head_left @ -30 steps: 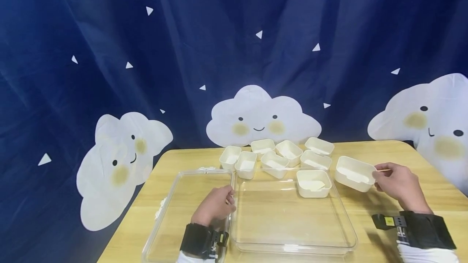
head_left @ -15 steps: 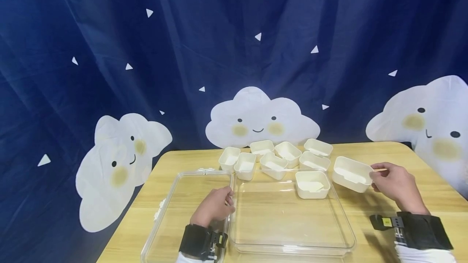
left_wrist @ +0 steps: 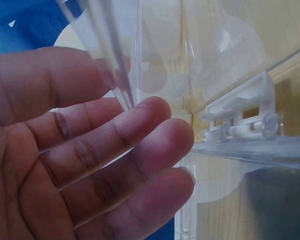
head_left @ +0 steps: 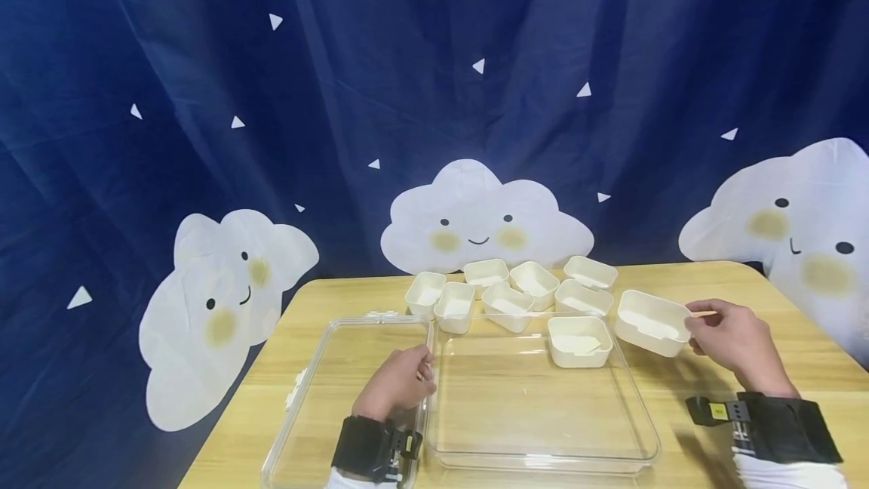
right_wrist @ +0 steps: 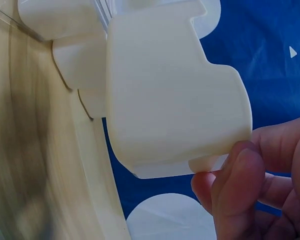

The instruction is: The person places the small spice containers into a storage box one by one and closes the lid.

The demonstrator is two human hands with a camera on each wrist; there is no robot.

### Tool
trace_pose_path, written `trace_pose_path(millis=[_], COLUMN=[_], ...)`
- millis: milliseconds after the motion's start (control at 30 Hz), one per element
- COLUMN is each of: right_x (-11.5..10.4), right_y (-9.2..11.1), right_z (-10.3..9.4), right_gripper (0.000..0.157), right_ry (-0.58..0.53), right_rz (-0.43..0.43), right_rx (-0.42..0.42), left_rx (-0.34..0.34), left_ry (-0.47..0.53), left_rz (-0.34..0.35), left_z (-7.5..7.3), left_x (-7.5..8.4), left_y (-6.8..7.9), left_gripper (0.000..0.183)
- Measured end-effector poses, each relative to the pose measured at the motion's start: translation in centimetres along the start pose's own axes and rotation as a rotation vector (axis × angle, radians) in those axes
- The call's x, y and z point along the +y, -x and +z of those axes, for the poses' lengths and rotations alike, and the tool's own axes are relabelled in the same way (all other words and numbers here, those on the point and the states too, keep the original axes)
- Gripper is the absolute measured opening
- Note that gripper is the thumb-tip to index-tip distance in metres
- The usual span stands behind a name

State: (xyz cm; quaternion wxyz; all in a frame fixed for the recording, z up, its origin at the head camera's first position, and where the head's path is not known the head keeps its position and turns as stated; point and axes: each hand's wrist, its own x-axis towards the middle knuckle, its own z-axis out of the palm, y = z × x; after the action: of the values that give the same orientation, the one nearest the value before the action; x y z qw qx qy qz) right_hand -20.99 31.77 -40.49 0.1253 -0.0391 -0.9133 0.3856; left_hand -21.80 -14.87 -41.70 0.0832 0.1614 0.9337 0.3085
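Though clear, lid [head_left: 334, 391] partly beyond head view.

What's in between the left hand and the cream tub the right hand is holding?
In the head view, the clear box, with another cream tub in its far right corner.
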Motion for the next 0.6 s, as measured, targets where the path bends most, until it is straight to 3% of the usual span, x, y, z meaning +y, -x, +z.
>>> trace_pose_path(millis=[600], right_x=[-0.27], right_y=[0.12], right_z=[-0.22], right_gripper=[0.037], right_ry=[0.0], right_rz=[-0.011], right_rx=[0.023], left_rx=[-0.01], left_ry=[-0.004], left_rz=[-0.005], left_z=[-0.09], left_x=[0.17], left_y=[-0.07], left_gripper=[0.035])
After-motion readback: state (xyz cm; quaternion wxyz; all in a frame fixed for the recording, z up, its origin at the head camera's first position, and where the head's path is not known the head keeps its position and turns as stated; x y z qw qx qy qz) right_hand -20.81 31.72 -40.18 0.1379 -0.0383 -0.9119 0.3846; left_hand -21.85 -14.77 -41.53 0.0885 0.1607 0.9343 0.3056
